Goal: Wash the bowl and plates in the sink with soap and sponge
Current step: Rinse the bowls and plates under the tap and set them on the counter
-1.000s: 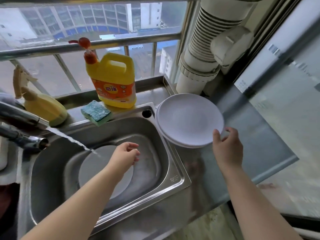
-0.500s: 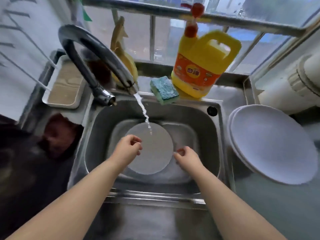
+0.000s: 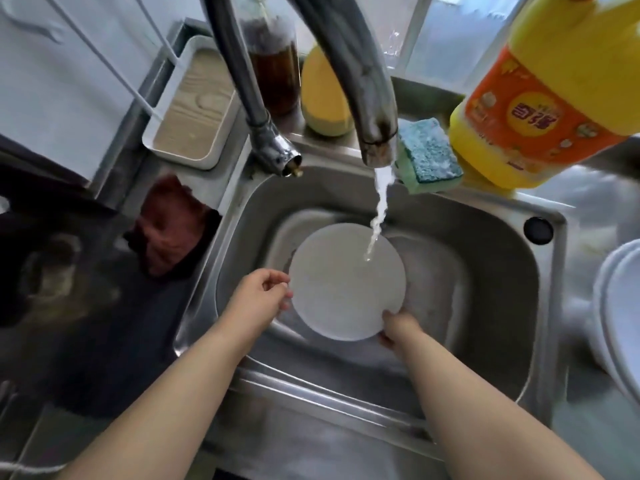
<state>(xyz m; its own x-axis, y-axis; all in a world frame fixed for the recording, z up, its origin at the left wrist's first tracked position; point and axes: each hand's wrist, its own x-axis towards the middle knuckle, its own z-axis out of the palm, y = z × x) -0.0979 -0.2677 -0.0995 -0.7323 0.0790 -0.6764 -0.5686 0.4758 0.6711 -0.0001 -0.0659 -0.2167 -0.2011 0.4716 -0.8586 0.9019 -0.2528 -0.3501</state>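
Note:
A white plate (image 3: 343, 285) sits in the steel sink (image 3: 491, 271) under water running from the faucet (image 3: 367, 109). My left hand (image 3: 259, 299) is at the plate's left rim, its fingers curled and touching the edge. My right hand (image 3: 398, 329) holds the lower right rim, with fingers tucked under the plate. A blue and green sponge (image 3: 429, 157) lies on the back ledge next to the yellow soap bottle (image 3: 550, 98). More white plates (image 3: 620, 313) are stacked on the counter at the right edge.
A second, smaller spout (image 3: 277, 154) hangs over the sink's back left corner. A white tray (image 3: 194, 105) sits at the back left, with a dark bottle (image 3: 275, 67) and a yellow object (image 3: 325, 98) on the ledge. Dark countertop lies to the left.
My right hand left the plate stack on the counter and came into the sink to the plate's lower right rim. My left hand shifted to the left rim. The view moved closer.

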